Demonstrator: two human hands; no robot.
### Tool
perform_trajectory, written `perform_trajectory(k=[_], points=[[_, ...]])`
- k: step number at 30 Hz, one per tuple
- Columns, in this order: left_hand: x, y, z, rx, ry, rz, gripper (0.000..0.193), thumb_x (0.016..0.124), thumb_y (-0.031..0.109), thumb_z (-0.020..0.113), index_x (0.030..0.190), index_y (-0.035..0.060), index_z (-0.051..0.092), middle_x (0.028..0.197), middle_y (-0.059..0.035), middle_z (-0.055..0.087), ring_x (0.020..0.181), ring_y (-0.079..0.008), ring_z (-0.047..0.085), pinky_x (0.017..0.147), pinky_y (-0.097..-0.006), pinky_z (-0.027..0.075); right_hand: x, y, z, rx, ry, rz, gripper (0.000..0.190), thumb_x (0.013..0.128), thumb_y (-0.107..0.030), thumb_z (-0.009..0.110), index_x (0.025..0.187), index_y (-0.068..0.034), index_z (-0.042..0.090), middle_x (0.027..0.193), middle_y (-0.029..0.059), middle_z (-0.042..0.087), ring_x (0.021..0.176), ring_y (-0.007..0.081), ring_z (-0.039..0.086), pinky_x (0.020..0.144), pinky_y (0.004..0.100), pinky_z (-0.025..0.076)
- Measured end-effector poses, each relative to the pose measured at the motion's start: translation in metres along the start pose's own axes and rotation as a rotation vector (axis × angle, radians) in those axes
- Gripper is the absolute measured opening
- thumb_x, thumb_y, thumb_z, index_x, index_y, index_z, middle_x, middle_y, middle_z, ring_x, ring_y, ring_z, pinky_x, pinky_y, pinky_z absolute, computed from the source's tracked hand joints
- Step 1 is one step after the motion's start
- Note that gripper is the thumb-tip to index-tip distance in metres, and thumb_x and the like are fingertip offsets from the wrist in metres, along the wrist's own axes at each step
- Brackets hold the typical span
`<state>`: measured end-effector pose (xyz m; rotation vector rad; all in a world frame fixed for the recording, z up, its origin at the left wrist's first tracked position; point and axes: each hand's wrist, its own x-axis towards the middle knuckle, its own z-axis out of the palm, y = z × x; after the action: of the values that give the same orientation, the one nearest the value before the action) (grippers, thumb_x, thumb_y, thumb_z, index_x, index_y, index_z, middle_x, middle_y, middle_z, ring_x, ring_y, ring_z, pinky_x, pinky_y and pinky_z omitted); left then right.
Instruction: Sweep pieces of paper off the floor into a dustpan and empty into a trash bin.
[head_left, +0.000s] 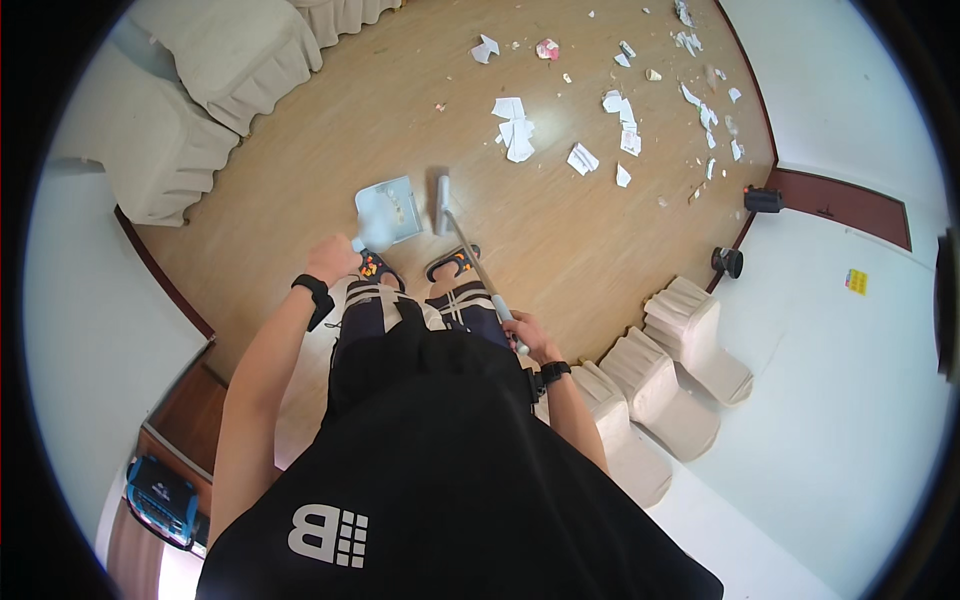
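My left hand (334, 259) is closed on the handle of a light blue dustpan (405, 204), whose pan lies by my left foot with small light debris in it. In my right hand (531, 334) is the grey grip of a long-handled broom (484, 276). The broom's pale head (443, 204) rests just right of the dustpan, apart from it. Torn white paper (517, 135) lies on the floor ahead, with more paper scraps (628, 124) and a crumpled pink and white piece (547, 49) farther off.
Covered chairs (675, 360) line the lower right wall. Larger pieces with beige skirted covers (161, 150) stand at upper left. A black bin (727, 262) and a dark case-like object (763, 199) are by the right wall, near a brown door (840, 206). Scraps strew the upper right floor.
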<state>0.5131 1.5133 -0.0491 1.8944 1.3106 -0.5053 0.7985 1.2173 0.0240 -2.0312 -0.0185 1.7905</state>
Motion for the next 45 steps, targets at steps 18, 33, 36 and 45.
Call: perform_trajectory(k=[18, 33, 36, 45], points=[[-0.031, -0.025, 0.033, -0.218, 0.179, -0.275, 0.028, 0.070, 0.023, 0.061, 0.083, -0.0016, 0.067, 0.085, -0.0261, 0.065, 0.083, -0.0414, 0.064, 0.074, -0.0482, 0.050, 0.057, -0.142, -0.049, -0.497, 0.124, -0.289, 0.056, 0.073, -0.008, 0.059, 0.125, 0.007, 0.047, 0.065, 0.0091, 0.057, 0.042, 0.0163, 0.054, 0.039, 0.0303, 0.044], [0.001, 0.081, 0.032, -0.452, 0.147, -0.689, 0.045, 0.075, 0.035, 0.059, 0.096, -0.0037, 0.064, 0.098, -0.0253, 0.064, 0.093, -0.0398, 0.064, 0.084, -0.0452, 0.050, 0.244, -0.364, -0.103, -1.334, 0.349, -0.516, 0.037, 0.072, -0.013, 0.055, 0.104, 0.006, 0.056, 0.086, 0.0242, 0.066, 0.076, 0.0344, 0.068, 0.072, 0.0430, 0.055], [0.005, 0.082, 0.034, -0.413, 0.173, -0.720, 0.043, 0.075, 0.034, 0.058, 0.095, -0.0032, 0.064, 0.096, -0.0258, 0.064, 0.091, -0.0411, 0.063, 0.083, -0.0459, 0.050, 0.270, -0.382, -0.105, -1.422, 0.420, -0.497, 0.037, 0.076, -0.014, 0.055, 0.109, 0.002, 0.052, 0.094, 0.0242, 0.065, 0.086, 0.0357, 0.066, 0.077, 0.0449, 0.053], [0.013, 0.097, 0.042, -0.381, 0.165, -0.720, 0.032, 0.074, 0.026, 0.059, 0.087, -0.0012, 0.066, 0.089, -0.0255, 0.065, 0.085, -0.0405, 0.064, 0.079, -0.0466, 0.052, 0.353, -0.406, -0.081, -1.360, 0.266, -0.302, 0.051, 0.082, -0.016, 0.051, 0.126, 0.005, 0.036, 0.115, 0.0288, 0.057, 0.109, 0.0406, 0.056, 0.090, 0.0461, 0.046]])
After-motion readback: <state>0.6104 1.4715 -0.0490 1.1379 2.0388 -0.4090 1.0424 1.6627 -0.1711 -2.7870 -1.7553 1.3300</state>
